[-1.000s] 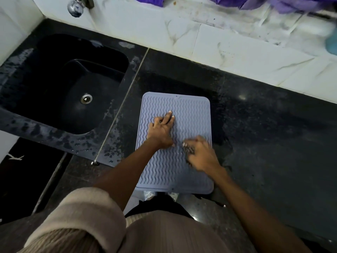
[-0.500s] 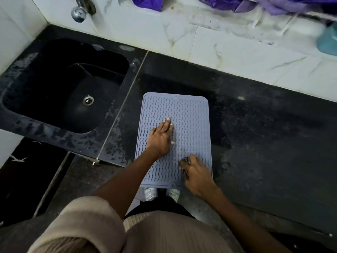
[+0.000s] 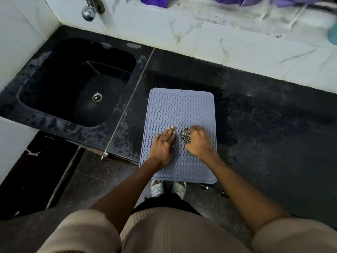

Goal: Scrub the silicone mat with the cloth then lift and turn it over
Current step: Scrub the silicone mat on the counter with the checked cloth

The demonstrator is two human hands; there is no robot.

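A black stone desk (image 3: 264, 115) holds a sunken black sink (image 3: 54, 84) with a round metal drain (image 3: 96, 97). A chrome tap (image 3: 88, 12) projects from the white marble-patterned wall tiles (image 3: 209, 39).

The silicone mat (image 3: 179, 114) is pale lavender-blue, covered in rows of wavy raised lines inside a plain smooth border. The cloth (image 3: 185, 135) is checked in dark and off-white. The tabletop (image 3: 264, 114) is black, speckled stone, mottled with greyish wet patches near the sink (image 3: 76, 84), which is black with a silver drain. The wall tiles (image 3: 237, 42) are white with grey marble veining and dark smudges. The sleeves (image 3: 87, 232) are ribbed beige. Purple fabric (image 3: 155, 1) hangs at the top edge.
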